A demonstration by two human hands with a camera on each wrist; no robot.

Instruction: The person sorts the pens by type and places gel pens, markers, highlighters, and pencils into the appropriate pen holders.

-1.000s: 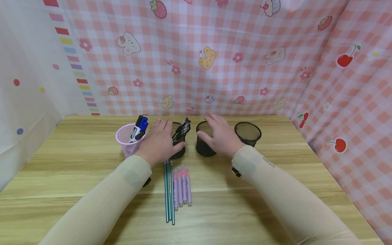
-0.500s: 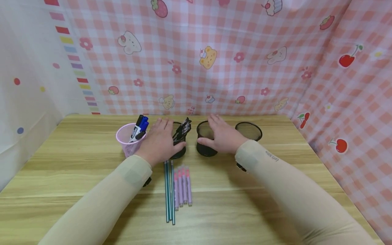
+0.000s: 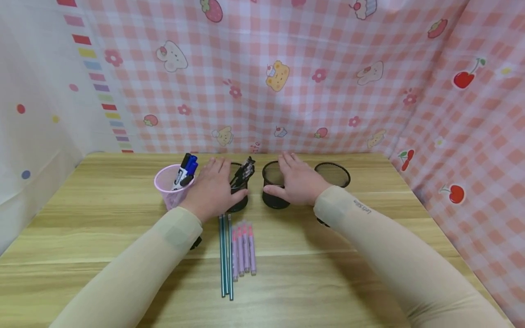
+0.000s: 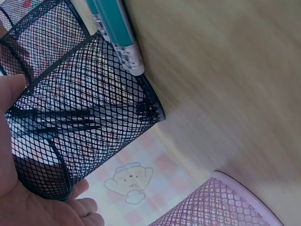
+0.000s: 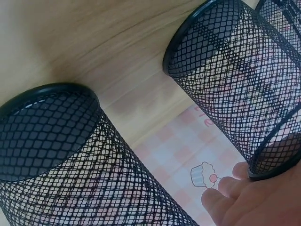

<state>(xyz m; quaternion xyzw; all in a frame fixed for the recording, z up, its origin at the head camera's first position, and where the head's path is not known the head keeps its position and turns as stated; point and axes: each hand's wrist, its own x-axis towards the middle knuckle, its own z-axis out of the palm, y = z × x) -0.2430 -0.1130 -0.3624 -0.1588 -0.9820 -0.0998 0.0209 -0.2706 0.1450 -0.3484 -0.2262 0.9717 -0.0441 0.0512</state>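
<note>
- Head: our left hand (image 3: 213, 189) wraps wide around the black pen cup (image 3: 238, 207), our right hand (image 3: 301, 182) around the second black cup (image 3: 270, 200); both should stay upright on the counter (image 3: 287, 282).
- Left wrist: teal pencils (image 4: 117, 23) lie near the cup's base; we should touch lightly.
- Right wrist: we cannot tell how firmly we grip.

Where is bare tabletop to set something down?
Bare wood lies left of the pink cup, right of the rightmost black cup, and between the purple pens and right sleeve. It's crowded around the middle black cups, with left hand and right hand on them, and where pencils lie beside the pens.
</note>
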